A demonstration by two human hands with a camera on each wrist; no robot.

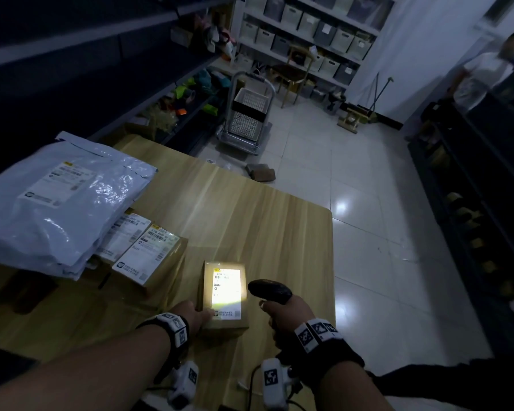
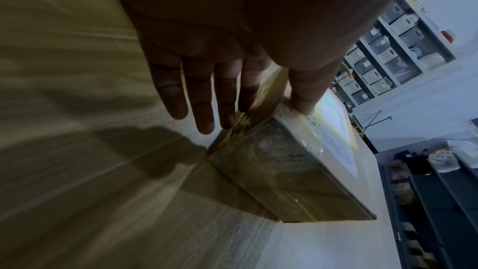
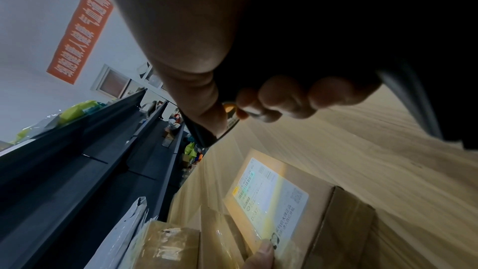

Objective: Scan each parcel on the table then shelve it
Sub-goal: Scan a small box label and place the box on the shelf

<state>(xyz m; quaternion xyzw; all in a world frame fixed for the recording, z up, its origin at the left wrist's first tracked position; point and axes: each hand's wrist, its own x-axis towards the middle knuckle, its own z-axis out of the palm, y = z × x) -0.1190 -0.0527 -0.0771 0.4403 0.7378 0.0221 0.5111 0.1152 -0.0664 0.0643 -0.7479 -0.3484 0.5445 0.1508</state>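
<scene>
A small brown cardboard parcel (image 1: 224, 295) lies on the wooden table (image 1: 250, 209) near its front right corner. Its white label (image 3: 271, 197) is lit bright by the scanner's beam. My left hand (image 1: 201, 315) rests against the parcel's near left corner, thumb (image 2: 306, 97) on the top edge and straight fingers (image 2: 204, 99) down along its side. My right hand (image 1: 282, 317) grips a black handheld scanner (image 1: 269, 287) just right of the parcel, its head aimed at the label. The scanner's nose (image 3: 207, 132) shows under my right thumb.
A big white poly mailer (image 1: 57, 203) lies on several labelled cardboard boxes (image 1: 149, 256) at the table's left. Dark shelving runs along both sides. A folding cart (image 1: 247, 114) with a basket and a loose parcel (image 1: 261, 172) are on the tiled floor. A person (image 1: 484, 69) stands far right.
</scene>
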